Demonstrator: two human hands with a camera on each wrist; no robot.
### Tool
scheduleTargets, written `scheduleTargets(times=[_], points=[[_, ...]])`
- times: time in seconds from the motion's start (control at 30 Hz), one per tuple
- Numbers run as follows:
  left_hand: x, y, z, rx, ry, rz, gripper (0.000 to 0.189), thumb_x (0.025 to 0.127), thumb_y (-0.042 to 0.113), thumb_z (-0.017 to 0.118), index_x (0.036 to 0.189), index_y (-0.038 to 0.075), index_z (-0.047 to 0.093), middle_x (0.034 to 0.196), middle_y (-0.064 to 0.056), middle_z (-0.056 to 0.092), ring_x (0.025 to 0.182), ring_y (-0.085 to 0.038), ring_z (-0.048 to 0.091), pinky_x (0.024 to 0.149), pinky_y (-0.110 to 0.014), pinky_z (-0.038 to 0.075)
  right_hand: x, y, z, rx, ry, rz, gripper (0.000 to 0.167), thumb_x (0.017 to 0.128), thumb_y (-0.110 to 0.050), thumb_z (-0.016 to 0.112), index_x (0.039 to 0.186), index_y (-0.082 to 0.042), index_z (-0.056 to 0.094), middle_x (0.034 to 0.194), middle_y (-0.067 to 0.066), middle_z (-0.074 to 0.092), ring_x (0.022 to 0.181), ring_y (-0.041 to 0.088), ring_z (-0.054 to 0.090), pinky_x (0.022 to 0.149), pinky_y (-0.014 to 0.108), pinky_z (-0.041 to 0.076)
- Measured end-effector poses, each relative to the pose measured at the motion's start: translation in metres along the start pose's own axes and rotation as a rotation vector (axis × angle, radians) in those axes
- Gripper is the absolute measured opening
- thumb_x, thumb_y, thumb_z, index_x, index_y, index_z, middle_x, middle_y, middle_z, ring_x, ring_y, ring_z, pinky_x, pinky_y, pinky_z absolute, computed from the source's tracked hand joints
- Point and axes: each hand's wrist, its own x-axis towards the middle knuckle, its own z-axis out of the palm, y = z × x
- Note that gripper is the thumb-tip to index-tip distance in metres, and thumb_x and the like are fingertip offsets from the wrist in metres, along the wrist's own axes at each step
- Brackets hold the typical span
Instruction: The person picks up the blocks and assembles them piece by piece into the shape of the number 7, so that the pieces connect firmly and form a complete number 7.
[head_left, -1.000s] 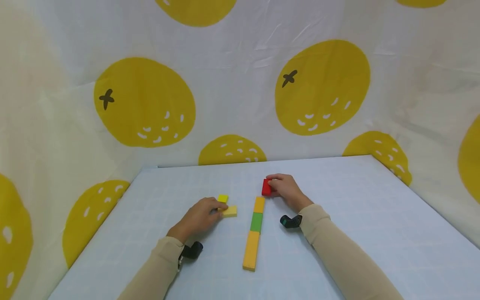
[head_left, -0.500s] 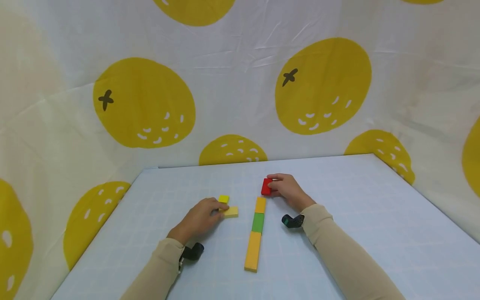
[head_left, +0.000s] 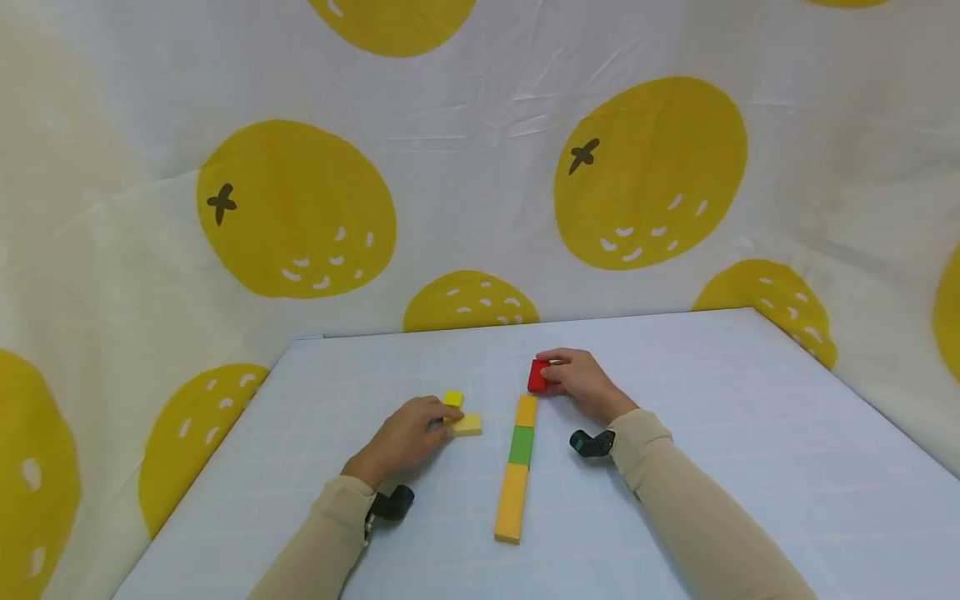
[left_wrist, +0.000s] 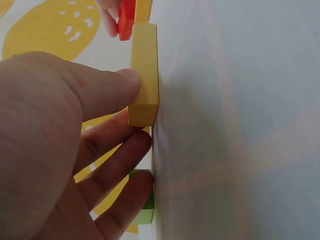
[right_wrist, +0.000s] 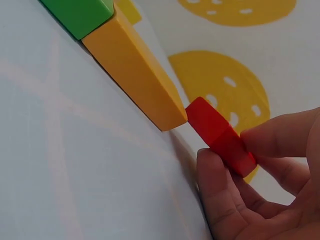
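My left hand (head_left: pixel 408 437) pinches a pale yellow block (head_left: pixel 469 426) left of the row, thumb on top in the left wrist view. A small bright yellow block (head_left: pixel 453 398) lies just beyond its fingers. At the far end of the row, my right hand (head_left: pixel 588 387) grips a red block (head_left: pixel 536 377) between thumb and fingers. The right wrist view has the red block (right_wrist: pixel 207 120) tilted, one corner right at the end of the orange-yellow block (right_wrist: pixel 135 70). Along the row lie a short orange-yellow block (head_left: pixel 527 410), a green block (head_left: pixel 521 446) and a longer orange-yellow block (head_left: pixel 512 504).
A pale checked cloth covers the table (head_left: pixel 637 517). Behind it hangs a white curtain (head_left: pixel 480 192) printed with big yellow fruit. Under the left hand's fingers, the left wrist view catches a partly hidden greenish block (left_wrist: pixel 144 216). Each wrist wears a black camera (head_left: pixel 592 443).
Both hands keep hold of the same blocks. The head view has shifted a little, so everything sits slightly further right. Against the row, the red block has edged slightly left.
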Motion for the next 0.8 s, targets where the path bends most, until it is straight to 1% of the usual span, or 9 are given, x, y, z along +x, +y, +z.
scheduleTargets(times=[0.13,0.33,0.53,0.7,0.8], points=[[0.0019,0.0020,-0.0002,0.007,0.004,-0.016,0.026,0.093,0.015,0.072,0.119,0.019,0.075,0.108,0.005,0.067,0.099,-0.014,0.058,0.092,-0.040,0.050,-0.0014,-0.0012,-0.0007,-0.019,-0.041,-0.026,0.037,0.098,-0.017,0.061,0.135,-0.012,0.062,0.139,0.015,0.052,0.117,0.031,0.055,0.095,0.037,0.053],[0.0026,0.0027,-0.0011,0.015,-0.010,-0.050,0.027,0.094,0.018,0.072,0.121,0.022,0.074,0.113,0.005,0.067,0.104,-0.014,0.058,0.096,-0.040,0.049,-0.0026,-0.0024,0.0026,-0.076,-0.047,-0.045,0.037,0.098,-0.016,0.062,0.135,-0.012,0.061,0.137,0.014,0.054,0.111,0.029,0.060,0.093,0.035,0.054],[0.0016,0.0029,-0.0012,0.011,-0.008,-0.049,0.027,0.094,0.018,0.072,0.120,0.021,0.074,0.114,0.004,0.067,0.105,-0.015,0.058,0.096,-0.041,0.049,-0.0019,-0.0009,0.0055,-0.105,-0.045,-0.065,0.037,0.099,-0.015,0.062,0.136,-0.012,0.060,0.136,0.014,0.055,0.108,0.028,0.062,0.094,0.036,0.054],[0.0007,0.0030,-0.0007,0.013,-0.010,-0.044,0.026,0.094,0.017,0.072,0.120,0.020,0.074,0.111,0.004,0.067,0.102,-0.015,0.058,0.095,-0.040,0.049,-0.0041,-0.0014,0.0069,-0.165,-0.046,-0.072,0.043,0.099,-0.016,0.062,0.141,-0.011,0.056,0.135,0.013,0.057,0.103,0.025,0.064,0.097,0.039,0.052],[0.0005,0.0029,-0.0003,0.009,-0.016,-0.041,0.026,0.094,0.017,0.072,0.120,0.020,0.074,0.110,0.005,0.067,0.101,-0.014,0.058,0.094,-0.040,0.049,-0.0056,-0.0013,0.0068,-0.180,-0.047,-0.079,0.044,0.099,-0.016,0.062,0.142,-0.009,0.054,0.133,0.014,0.058,0.102,0.025,0.065,0.099,0.041,0.050]])
